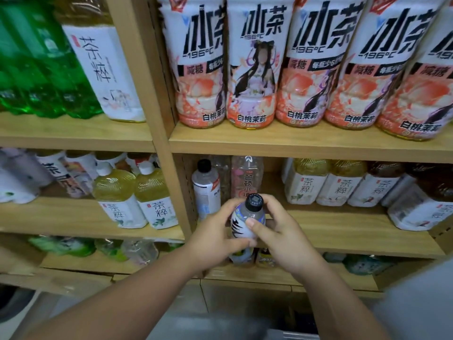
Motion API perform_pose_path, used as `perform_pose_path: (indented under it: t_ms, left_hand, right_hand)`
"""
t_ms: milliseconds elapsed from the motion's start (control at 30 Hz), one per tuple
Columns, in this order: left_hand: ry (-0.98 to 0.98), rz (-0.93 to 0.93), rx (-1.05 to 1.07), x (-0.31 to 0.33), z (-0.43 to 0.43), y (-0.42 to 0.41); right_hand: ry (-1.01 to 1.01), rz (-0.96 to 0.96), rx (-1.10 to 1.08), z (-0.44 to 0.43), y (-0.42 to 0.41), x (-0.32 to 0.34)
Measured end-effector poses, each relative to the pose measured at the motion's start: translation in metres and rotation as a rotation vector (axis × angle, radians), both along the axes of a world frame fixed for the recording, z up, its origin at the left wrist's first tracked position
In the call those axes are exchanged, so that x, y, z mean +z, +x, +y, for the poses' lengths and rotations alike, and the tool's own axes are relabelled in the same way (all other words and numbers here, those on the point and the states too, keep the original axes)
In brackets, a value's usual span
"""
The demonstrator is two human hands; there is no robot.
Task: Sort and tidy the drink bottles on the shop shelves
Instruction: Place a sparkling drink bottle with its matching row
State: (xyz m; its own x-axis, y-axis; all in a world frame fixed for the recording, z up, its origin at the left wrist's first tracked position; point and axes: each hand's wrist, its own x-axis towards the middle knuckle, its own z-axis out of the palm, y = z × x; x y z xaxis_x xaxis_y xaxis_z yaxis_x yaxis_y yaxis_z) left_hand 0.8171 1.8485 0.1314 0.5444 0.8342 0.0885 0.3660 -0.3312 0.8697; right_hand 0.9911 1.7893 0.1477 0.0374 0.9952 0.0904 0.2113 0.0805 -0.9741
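Observation:
A small black-capped bottle (247, 217) with a white, black-striped label is upright in front of the middle shelf (343, 231). My left hand (215, 238) grips its left side, and my right hand (279, 231) wraps the other side with the thumb on the label. Behind it on that shelf stand a clear black-capped bottle (206, 187) and a pink-labelled bottle (246, 177).
Large peach tea bottles (304, 69) fill the top right shelf. White-labelled tea bottles (340, 185) line the middle shelf's right side, and yellow-green tea bottles (137, 197) stand in the left bay. Green bottles (44, 69) sit top left. More bottles (362, 263) lie on the lowest shelf.

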Motion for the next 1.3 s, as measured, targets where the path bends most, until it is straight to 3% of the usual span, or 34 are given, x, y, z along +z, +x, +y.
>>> perform_pose_path:
  t_ms: [433, 667, 967, 1300]
  left_hand:
    - [-0.124, -0.073, -0.059, -0.017, 0.007, -0.134]
    - [-0.152, -0.154, 0.041, -0.011, 0.018, -0.242]
    - [-0.026, -0.260, 0.227, 0.054, 0.031, -0.356]
    - [0.210, -0.301, 0.401, 0.149, 0.031, -0.404]
  right_hand:
    - [-0.094, 0.045, -0.003, 0.007, -0.136, -0.004]
    - [-0.084, 0.003, 0.016, 0.028, -0.244, 0.011]
    - [0.027, 0.047, 0.163, 0.073, -0.355, 0.066]
    - [0.200, 0.083, 0.350, 0.104, -0.401, 0.138]
